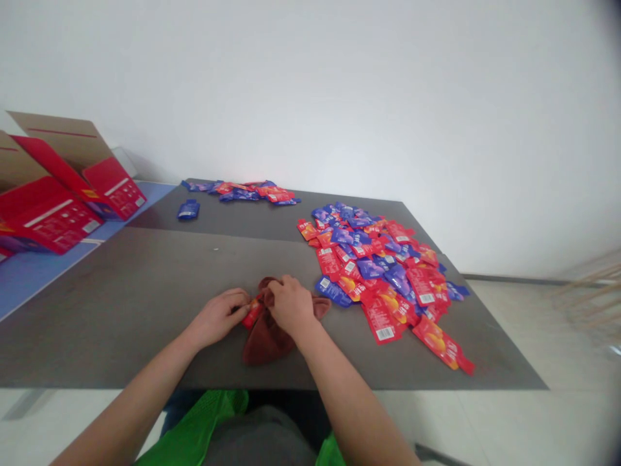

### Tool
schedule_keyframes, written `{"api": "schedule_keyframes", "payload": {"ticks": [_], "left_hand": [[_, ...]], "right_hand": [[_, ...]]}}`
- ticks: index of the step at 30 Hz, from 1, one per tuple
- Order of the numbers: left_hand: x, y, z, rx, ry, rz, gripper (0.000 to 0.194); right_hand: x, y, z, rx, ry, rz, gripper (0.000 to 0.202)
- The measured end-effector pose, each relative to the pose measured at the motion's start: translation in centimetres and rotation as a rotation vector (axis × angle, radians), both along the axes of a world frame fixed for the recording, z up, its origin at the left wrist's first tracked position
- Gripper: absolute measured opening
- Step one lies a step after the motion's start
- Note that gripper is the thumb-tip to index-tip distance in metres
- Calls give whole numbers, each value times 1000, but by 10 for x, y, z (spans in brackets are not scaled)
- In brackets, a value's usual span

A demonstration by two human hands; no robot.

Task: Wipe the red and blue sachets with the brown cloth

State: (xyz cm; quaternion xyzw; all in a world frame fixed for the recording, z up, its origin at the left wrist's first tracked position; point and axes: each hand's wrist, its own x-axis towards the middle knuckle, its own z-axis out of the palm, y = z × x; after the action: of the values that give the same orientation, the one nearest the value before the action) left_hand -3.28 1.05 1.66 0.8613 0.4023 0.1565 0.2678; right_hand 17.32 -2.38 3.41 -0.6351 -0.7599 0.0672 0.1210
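Observation:
Near the front of the grey table, my left hand (220, 316) pinches the end of a red pouch (252, 313), which is partly covered by a brown cloth (270, 340). My right hand (292, 304) is closed on the bunched cloth, over the pouch's other end. Cloth and fingers hide most of that pouch. Just right of my right hand spreads a heap of red and blue pouches (383, 265), with one blue pouch (334, 291) close to the cloth's edge.
At the back lies a smaller row of red and blue pouches (242, 191), with a single blue pouch (188, 210) in front. Open red cardboard boxes (114, 188) stand on a blue surface (29, 278) at the left. The table's front edge (121, 388) runs before my body.

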Motion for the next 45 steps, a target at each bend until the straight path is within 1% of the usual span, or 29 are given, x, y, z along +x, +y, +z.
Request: {"api": "schedule_keyframes", "payload": {"ticks": [2,3,4,5,7,9,10,11,12,15,17,19,20,21,24,25,26,27,28,30,32,33,34,35,38,40,41,42,45], "left_hand": [[1,-1,1,11,-3,-9,34],[1,-1,2,14,-8,-11,34],[1,-1,2,16,-12,-7,34],[1,-2,2,15,-17,-2,33],[0,-2,2,3,-24,-2,29],[0,-2,1,-6,-23,-8,23],[0,-2,1,-4,-19,-8,23],[0,-2,0,0,-14,-4,24],[0,-1,0,6,-8,1,26],[1,0,-1,12,-6,3,33],[1,-1,-1,16,-9,-2,32],[1,-2,0,24,-5,4,32],[1,-2,1,26,-3,8,32],[1,-3,1,27,-4,9,32],[1,-3,1,21,-13,2,27],[1,-3,1,20,-13,1,26],[0,-3,0,21,-10,3,26],[0,-2,0,24,-6,7,27],[1,-1,-1,26,-1,10,29],[1,-1,-1,29,5,11,32],[1,-1,0,30,4,11,33],[1,-1,0,30,0,10,33],[0,-1,0,30,-6,8,33],[0,-2,0,29,-13,3,33],[-1,-2,-2,18,-31,-17,30],[-2,-1,-3,13,-28,-12,28],[-2,0,-4,12,-21,-5,28],[-2,1,-4,13,-13,2,29],[0,1,-3,15,-3,12,33]], "right_hand": [[13,14,4,-32,-29,-120,17],[17,17,7,-33,-35,-139,18],[18,17,10,-20,-32,-120,18],[18,15,12,6,-20,-60,17],[13,5,14,59,6,140,15],[7,-4,11,69,16,334,15],[6,-6,8,53,14,373,15],[6,-4,4,30,11,357,15],[8,0,1,7,9,296,15],[14,23,-6,-35,2,8,17],[17,36,-3,-33,-12,-142,19],[17,39,4,-13,-16,-217,21],[16,35,7,-1,-8,-206,22],[15,29,10,8,4,-147,22],[9,4,12,19,22,178,18],[7,-3,9,9,17,266,17],[5,-6,6,-6,10,296,17],[5,-6,3,-25,4,259,16],[5,-3,0,-46,-1,173,17],[9,9,-3,-78,-9,-62,18],[14,22,0,-86,-19,-230,19],[15,25,4,-81,-21,-260,20],[15,25,8,-68,-18,-258,20],[15,22,13,-50,-11,-217,19],[8,3,18,10,14,76,18],[3,-7,15,8,10,240,18],[2,-8,11,-8,6,255,18],[1,-6,6,-31,3,220,18],[5,14,-4,-82,2,-10,18]]}}
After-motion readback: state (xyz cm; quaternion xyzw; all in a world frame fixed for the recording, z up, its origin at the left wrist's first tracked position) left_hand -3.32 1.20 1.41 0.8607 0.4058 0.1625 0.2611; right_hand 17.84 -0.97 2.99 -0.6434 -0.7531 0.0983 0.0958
